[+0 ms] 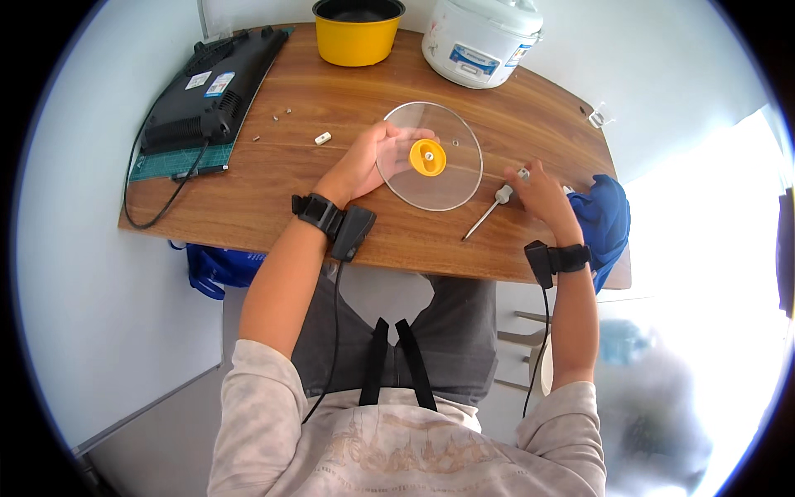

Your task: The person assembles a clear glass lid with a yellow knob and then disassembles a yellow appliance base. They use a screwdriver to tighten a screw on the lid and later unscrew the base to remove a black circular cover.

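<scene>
My left hand (370,159) holds a round clear glass lid (447,190) over the table, its fingers showing through the glass from beneath. At the lid's middle sits a yellow round knob (427,157) with a recessed centre and a small pale spot in it. To the right of the lid, my right hand (542,195) is closed around the grey-white handle of a screwdriver (499,200). Its metal shaft points down and left, the tip close to the tabletop; I cannot tell whether it touches. A small white block (323,138) lies left of the lid.
On the wooden table (331,224), a yellow pot (358,40) and a white rice cooker (476,50) stand at the back. A black appliance (207,95) with a cord rests on a green mat (186,163) at left. Blue cloth (607,219) hangs over the right edge.
</scene>
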Available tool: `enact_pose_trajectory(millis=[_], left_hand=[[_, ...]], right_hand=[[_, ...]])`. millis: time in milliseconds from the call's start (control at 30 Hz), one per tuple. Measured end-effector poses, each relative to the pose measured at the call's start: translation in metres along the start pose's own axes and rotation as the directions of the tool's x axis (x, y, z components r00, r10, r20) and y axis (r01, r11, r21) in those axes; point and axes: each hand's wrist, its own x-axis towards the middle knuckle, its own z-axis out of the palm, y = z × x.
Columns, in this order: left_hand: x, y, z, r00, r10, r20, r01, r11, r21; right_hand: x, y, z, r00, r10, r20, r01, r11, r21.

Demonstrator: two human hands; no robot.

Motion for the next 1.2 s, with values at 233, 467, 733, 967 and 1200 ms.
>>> enact_pose_trajectory(millis=[233,467,733,967,1200], left_hand=[[-0.002,0.002,0.002,1.000,-0.002,0.015,0.002,1.000,-0.007],[-0.003,0.001,0.000,0.999,0.028,-0.025,-0.028,0.999,0.016],[0.004,-0.008,-0.008,0.998,0.004,-0.069,-0.004,1.000,0.007],[0.000,-0.005,-0.005,0.996,-0.039,-0.083,0.040,0.999,0.009],[0.001,-0.005,-0.007,0.995,-0.069,-0.077,0.069,0.998,-0.004]], right_hand=[[0.008,0.002,0.015,0.999,0.012,-0.046,-0.010,0.999,0.038],[0.000,-0.003,0.005,1.000,-0.011,-0.008,0.013,0.972,0.233],[-0.011,-0.004,-0.037,0.990,-0.042,-0.135,0.113,0.812,0.573],[-0.025,-0.051,-0.069,0.884,-0.208,-0.419,0.461,0.537,0.706],[-0.002,-0.083,-0.039,0.810,-0.241,-0.535,0.570,0.539,0.620]])
